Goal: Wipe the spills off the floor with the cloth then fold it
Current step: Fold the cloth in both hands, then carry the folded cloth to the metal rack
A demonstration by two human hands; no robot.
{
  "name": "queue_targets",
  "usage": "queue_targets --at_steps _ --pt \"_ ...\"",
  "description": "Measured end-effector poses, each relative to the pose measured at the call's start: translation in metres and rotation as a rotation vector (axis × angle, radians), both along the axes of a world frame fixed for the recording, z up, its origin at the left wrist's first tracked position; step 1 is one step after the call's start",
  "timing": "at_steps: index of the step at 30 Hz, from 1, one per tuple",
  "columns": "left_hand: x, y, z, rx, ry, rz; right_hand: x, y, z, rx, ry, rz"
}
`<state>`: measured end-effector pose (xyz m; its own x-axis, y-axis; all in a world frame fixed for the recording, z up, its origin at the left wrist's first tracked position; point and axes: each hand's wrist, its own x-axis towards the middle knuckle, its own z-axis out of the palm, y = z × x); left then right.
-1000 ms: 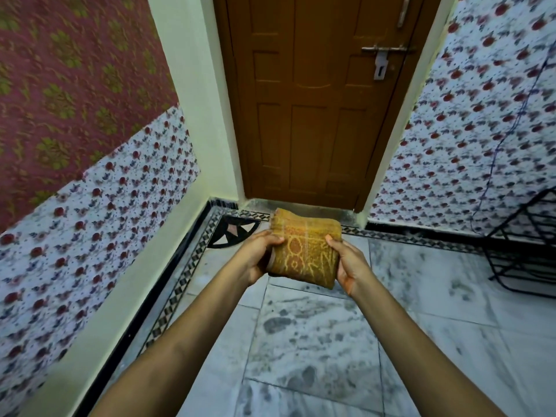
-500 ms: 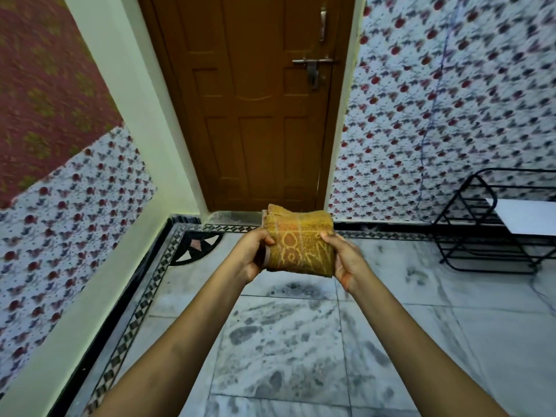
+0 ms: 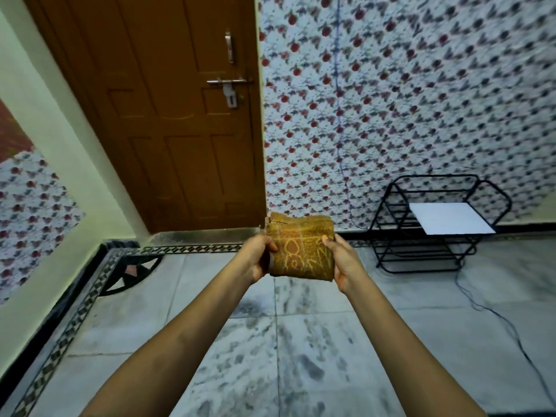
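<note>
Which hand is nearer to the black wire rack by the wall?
The right hand. It grips the folded cloth on the side toward the black wire rack; the left hand holds the cloth's far side, nearer the door.

Folded mustard cloth at frame centre, pinched between left hand and right hand, above grey marble floor. Brown door upper left. Black wire rack right, white board on it.
</note>
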<state>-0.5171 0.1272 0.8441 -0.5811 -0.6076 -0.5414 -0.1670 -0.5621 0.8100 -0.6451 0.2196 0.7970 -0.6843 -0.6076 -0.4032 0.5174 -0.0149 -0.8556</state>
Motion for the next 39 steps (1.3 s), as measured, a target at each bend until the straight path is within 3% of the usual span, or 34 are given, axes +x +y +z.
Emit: queue_targets --at_steps 11,26,39 --pt "-0.22 -0.006 -0.041 0.047 -0.009 -0.079 -0.2 0.021 -0.021 0.029 -0.008 -0.128" --pt "-0.534 0.014 -0.046 0.098 -0.087 -0.295 -0.484 0.06 -0.021 0.123 -0.033 -0.352" --pt "-0.791 0.089 -0.086 0.186 -0.109 -0.244 -0.741 0.136 -0.053 0.201 -0.091 -0.245"
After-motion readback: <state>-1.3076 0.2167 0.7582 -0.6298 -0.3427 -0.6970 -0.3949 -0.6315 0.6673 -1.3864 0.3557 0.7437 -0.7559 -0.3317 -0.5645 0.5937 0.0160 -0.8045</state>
